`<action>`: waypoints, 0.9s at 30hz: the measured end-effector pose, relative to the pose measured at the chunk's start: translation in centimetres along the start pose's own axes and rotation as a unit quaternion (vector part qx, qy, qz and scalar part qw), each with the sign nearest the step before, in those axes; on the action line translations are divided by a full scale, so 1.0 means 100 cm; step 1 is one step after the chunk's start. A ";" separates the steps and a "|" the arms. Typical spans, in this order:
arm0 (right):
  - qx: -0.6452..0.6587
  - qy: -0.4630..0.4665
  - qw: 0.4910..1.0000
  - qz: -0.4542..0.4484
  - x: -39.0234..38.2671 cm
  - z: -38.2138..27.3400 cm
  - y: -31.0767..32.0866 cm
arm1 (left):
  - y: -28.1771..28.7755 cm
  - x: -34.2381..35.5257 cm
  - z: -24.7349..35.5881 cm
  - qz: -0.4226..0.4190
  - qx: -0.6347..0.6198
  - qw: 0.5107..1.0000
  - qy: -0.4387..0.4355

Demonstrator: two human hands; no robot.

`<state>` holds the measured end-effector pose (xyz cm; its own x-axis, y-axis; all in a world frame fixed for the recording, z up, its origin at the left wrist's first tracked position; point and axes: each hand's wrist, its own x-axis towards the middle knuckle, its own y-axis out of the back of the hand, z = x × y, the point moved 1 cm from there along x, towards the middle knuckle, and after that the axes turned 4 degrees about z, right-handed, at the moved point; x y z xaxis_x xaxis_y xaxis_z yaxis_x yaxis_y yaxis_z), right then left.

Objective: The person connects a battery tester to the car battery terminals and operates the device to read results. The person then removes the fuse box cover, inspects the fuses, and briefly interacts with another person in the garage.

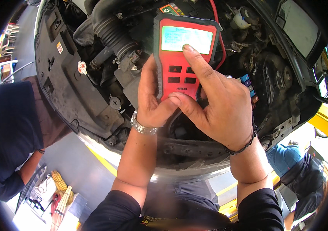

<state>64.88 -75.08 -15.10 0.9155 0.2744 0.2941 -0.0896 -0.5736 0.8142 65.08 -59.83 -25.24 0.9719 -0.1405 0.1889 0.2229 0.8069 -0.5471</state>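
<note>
A red battery tester (177,61) with a black rubber edge and a lit screen is held up over an open engine bay. My left hand (152,94) wraps round its left side and lower end, a metal watch at the wrist. Over the tester's right side lies my right hand (225,100), index fingertip at the bottom of the screen and thumb near the tester's lower end. Several dark buttons show below the screen; the right hand partly covers one. A red cable (219,38) runs along the tester's right side.
A ribbed air intake hose (114,32) and a black front panel (71,69) lie to the left. Coloured fuses (250,88) sit right of my hand. One person (10,134) stands at the left, another (306,181) at the lower right. Bundled cables (60,188) are at lower left.
</note>
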 end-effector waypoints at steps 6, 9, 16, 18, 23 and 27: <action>-0.011 0.000 1.000 0.000 0.000 -0.001 0.000 | 0.004 -0.001 -0.001 0.017 0.035 0.999 0.011; -0.006 -0.004 1.000 -0.003 0.000 -0.001 0.000 | 0.002 -0.003 0.000 0.034 0.032 0.999 0.017; -0.014 0.001 1.000 -0.003 0.001 0.000 -0.001 | 0.000 -0.001 0.001 0.029 0.016 0.999 0.031; -0.016 0.003 1.000 -0.003 0.001 0.000 -0.001 | 0.003 0.000 0.001 0.028 0.050 0.998 0.028; -0.013 -0.001 1.000 -0.009 0.001 -0.001 0.001 | 0.004 -0.003 0.001 0.044 0.057 0.997 0.039; -0.034 -0.003 0.999 -0.021 0.000 -0.001 0.002 | 0.002 -0.003 0.001 0.037 0.042 0.998 0.034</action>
<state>64.85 -75.04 -14.89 0.9216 0.2922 0.2556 -0.0773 -0.5072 0.8584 64.82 -59.57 -25.29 0.9889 -0.1158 0.0935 0.1469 0.8614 -0.4862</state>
